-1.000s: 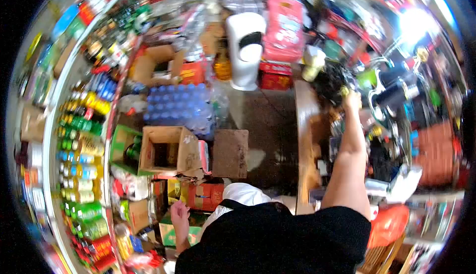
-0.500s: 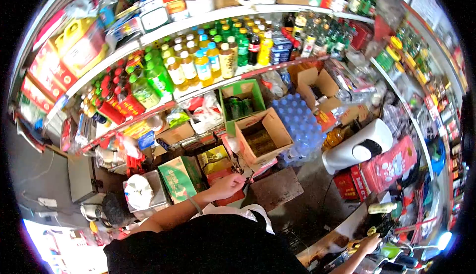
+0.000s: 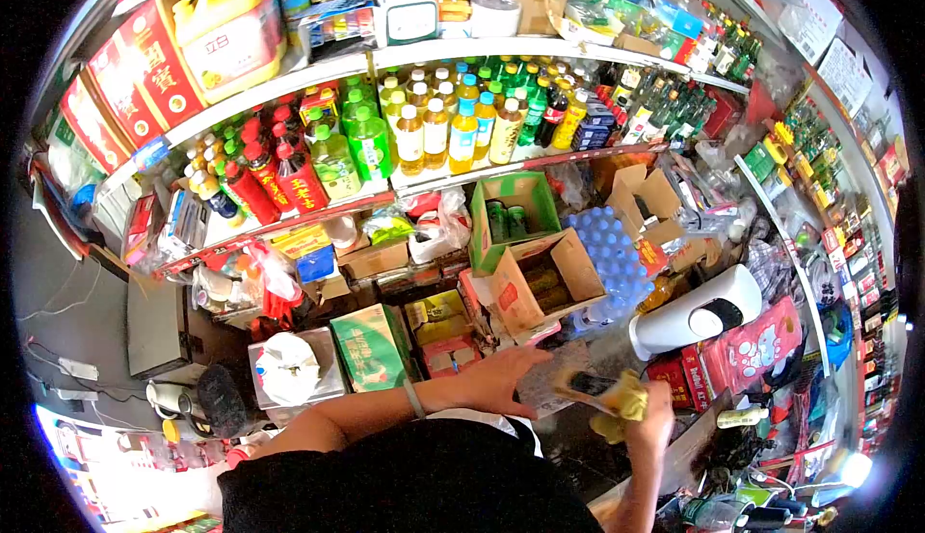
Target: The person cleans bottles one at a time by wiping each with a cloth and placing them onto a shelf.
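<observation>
My left hand [image 3: 496, 379], with a band on its wrist, reaches across in front of my body, fingers apart and nothing in them. My right hand [image 3: 650, 424] grips a crumpled yellow cloth [image 3: 628, 400]. A dark, blurred object with a pale end [image 3: 588, 385] sticks out of the cloth toward my left hand; its kind is unclear. Beyond the left hand stands an open cardboard box [image 3: 520, 294] with packs inside. A green carton [image 3: 371, 352] is to the left of it, beside yellow packs [image 3: 438, 318].
Shelves of drink bottles [image 3: 448, 133] curve across the back. Shrink-wrapped blue-capped bottles [image 3: 609, 263] stand behind a white appliance [image 3: 699, 311]. A pink package [image 3: 756, 345] lies at right. A white plastic bag [image 3: 287, 369] sits on a metal box at left.
My right hand has come from the cluttered lower right to the middle, bringing the yellow cloth and dark object. My left hand has shifted right and its fingers have spread. The view has turned slightly.
</observation>
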Motion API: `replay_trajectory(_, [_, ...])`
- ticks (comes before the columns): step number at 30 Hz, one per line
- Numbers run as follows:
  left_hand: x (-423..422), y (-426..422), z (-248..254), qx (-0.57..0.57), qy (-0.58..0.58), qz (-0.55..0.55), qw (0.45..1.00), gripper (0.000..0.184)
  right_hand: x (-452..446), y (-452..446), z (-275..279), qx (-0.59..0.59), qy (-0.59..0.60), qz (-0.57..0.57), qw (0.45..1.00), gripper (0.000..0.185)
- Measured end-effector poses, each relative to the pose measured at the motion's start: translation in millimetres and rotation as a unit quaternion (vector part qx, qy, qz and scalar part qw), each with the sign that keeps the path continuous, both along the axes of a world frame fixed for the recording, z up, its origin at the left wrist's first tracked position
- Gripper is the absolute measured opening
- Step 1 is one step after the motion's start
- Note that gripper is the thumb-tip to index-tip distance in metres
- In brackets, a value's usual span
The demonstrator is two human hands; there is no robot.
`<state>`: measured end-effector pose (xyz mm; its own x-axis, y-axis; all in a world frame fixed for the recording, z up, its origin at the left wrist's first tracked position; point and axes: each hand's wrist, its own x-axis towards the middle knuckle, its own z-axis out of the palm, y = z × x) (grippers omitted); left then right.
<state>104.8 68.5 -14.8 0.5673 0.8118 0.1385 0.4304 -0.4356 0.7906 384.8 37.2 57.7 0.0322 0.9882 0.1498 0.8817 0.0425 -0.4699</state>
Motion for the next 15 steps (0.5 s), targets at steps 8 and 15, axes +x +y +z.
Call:
replay_trajectory(8, [-71.1,-31.2,27.0,-0.026,0.023,0.078,0.996,0.065,-122.2,35.8,-0.3,0.005,0.287,0.170,0.943,0.021])
replay_trajectory(15, [-93.5,-52.8,-2.3,-0.212,-0.217,0.007,0.953,0.074,-187.9,64.5,-63.4,-0.056,0.708,0.046,0.702,0.044])
